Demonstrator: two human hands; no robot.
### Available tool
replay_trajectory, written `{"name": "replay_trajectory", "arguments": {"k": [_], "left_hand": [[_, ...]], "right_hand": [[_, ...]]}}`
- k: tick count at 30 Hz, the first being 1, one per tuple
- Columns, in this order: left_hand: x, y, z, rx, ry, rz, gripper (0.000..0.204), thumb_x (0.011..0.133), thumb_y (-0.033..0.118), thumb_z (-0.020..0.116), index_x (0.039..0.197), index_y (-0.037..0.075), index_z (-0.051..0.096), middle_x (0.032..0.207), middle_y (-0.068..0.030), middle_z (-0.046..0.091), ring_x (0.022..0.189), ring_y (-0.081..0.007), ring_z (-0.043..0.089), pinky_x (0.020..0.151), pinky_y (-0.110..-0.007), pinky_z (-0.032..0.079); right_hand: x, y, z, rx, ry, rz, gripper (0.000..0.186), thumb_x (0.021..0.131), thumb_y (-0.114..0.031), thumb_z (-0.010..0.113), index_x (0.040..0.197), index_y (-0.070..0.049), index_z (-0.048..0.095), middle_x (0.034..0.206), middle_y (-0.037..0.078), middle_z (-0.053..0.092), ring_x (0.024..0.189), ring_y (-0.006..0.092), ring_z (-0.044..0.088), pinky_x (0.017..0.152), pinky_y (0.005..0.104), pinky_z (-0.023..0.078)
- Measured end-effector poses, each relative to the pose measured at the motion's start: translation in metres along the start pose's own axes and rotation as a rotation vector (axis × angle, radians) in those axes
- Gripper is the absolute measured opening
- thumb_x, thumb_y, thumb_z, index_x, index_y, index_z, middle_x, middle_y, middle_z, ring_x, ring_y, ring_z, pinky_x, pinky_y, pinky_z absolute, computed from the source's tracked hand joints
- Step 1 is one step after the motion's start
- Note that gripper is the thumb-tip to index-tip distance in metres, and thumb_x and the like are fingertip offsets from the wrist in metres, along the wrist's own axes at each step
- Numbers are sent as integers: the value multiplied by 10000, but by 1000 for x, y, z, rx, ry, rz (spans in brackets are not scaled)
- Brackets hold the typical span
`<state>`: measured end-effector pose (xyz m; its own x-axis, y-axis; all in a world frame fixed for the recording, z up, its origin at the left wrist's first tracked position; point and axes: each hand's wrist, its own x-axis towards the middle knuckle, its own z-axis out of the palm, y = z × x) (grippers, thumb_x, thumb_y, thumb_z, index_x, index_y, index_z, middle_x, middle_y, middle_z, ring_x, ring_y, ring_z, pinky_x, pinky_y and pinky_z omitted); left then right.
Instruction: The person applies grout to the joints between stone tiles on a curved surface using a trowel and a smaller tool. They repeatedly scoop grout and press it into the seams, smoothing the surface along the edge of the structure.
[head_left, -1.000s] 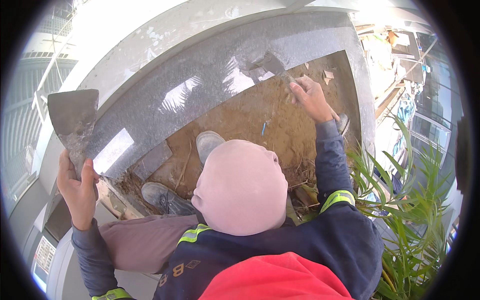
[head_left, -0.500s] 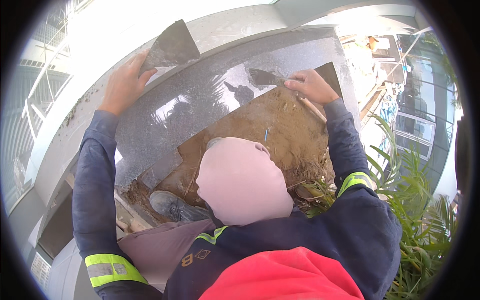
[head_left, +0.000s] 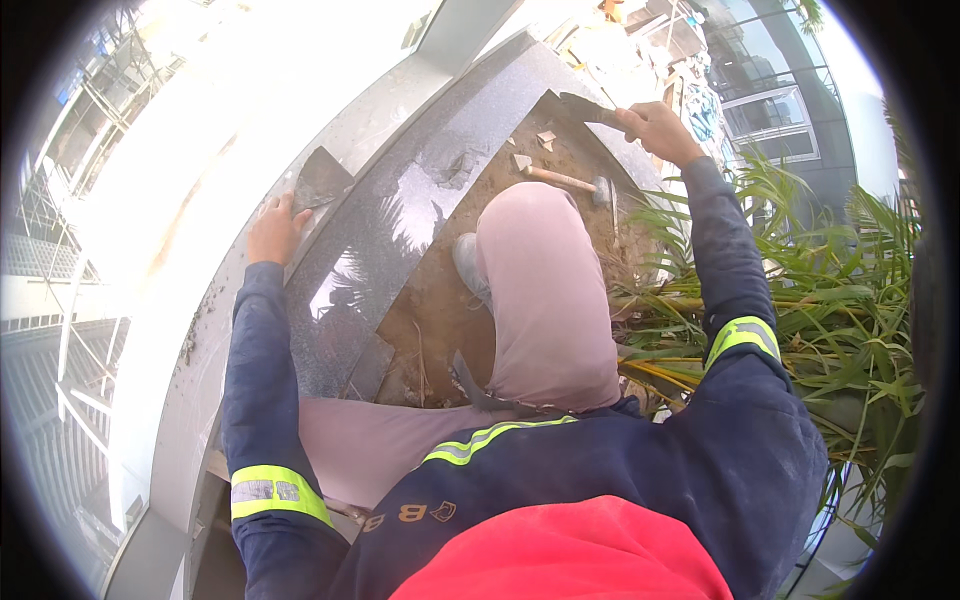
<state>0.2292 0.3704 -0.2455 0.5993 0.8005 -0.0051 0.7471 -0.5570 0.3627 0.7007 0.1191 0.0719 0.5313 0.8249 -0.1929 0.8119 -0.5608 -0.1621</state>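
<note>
My left hand (head_left: 278,230) grips the near edge of a dark, flat, square-cornered plate (head_left: 322,178) with grey smears on it, over the pale ledge beside the slab. Its exact kind I cannot make out. My right hand (head_left: 662,133) is closed round a trowel (head_left: 590,108), its dark blade pointing left at the far corner of the slab border. Between my hands runs the shiny dark grey stone slab (head_left: 400,215), with a rough wet-looking smear on its surface. Brown soil (head_left: 440,315) fills the space inside the slab's edge.
A mallet (head_left: 562,179) with a wooden handle and grey head lies on the soil near small broken pieces (head_left: 545,140). My bent knee (head_left: 540,270) covers part of the soil. Leafy plants (head_left: 800,300) crowd the right side. Rubble (head_left: 630,50) lies beyond the far corner.
The view has turned, bringing the mallet into sight. My right hand has carried the trowel to the slab's far corner. My left hand still holds the plate, now lower against the ledge.
</note>
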Motion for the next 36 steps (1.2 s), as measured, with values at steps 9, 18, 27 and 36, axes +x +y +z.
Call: {"name": "replay_trajectory", "arguments": {"k": [9,18,27,36], "left_hand": [[8,0,3,-10,-15,-37,552,972,395,653,1407,67,563,1216,-172,669,1123,-353,656,887,-458,532],[151,119,56,116,249,263,613,874,314,782,1428,146,583,902,-67,621,780,-255,639,670,-393,520],[228,156,94,184,418,190,527,898,392,745,1364,182,619,971,-68,663,887,-272,661,735,-406,542],[225,162,102,83,375,157,515,878,295,752,1322,76,614,1102,-167,674,1018,-379,668,841,-469,539]], "right_hand": [[18,79,210,708,-7,210,431,1025,-347,595,1224,18,711,887,82,705,691,155,621,660,321,510],[138,134,230,1267,-132,268,391,1014,-280,621,1215,47,694,827,35,672,663,90,604,568,281,472],[164,119,222,151,-129,-670,366,875,-170,761,1238,-132,742,1006,72,686,779,251,673,685,343,552],[229,100,249,123,-197,-1120,359,838,-200,785,1195,-178,757,983,33,654,779,216,668,625,356,563]]}}
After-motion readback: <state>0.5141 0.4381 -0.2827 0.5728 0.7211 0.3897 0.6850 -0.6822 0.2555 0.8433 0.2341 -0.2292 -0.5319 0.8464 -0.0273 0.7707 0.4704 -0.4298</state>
